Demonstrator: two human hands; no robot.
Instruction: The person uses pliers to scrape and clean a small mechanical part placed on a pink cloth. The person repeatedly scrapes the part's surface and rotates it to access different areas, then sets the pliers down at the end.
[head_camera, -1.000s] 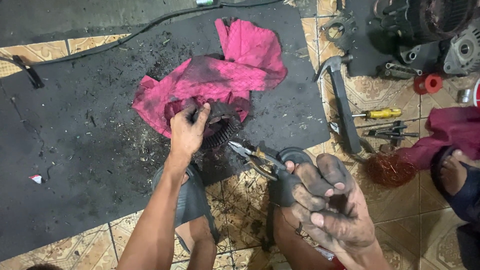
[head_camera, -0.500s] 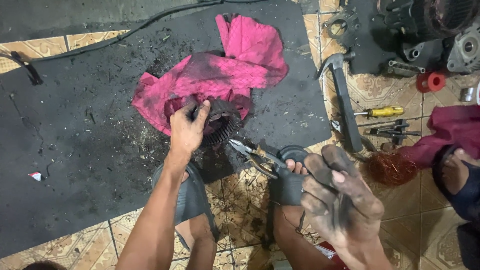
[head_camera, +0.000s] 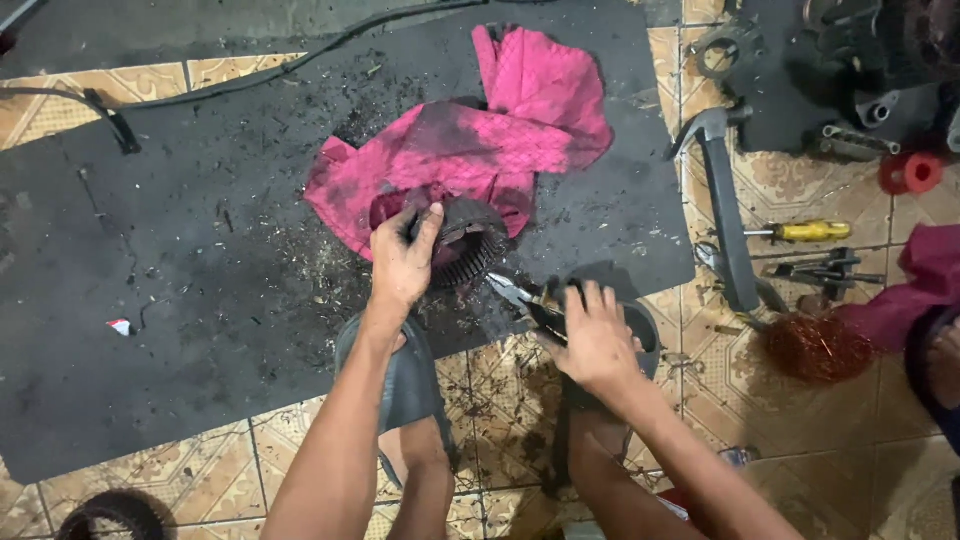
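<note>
At frame centre the left hand grips a dark ribbed stator on the black mat, against a pink rag. Just right, the right hand closes over pliers, jaws pointing at the stator. A hammer, yellow screwdriver and copper wire lie at right.

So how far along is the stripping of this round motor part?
Done: a tangle of copper wire lies pulled out on the tiles. In hand: the left hand steadies the round ribbed part while the right hand takes the pliers. What remains inside is hidden.
</note>
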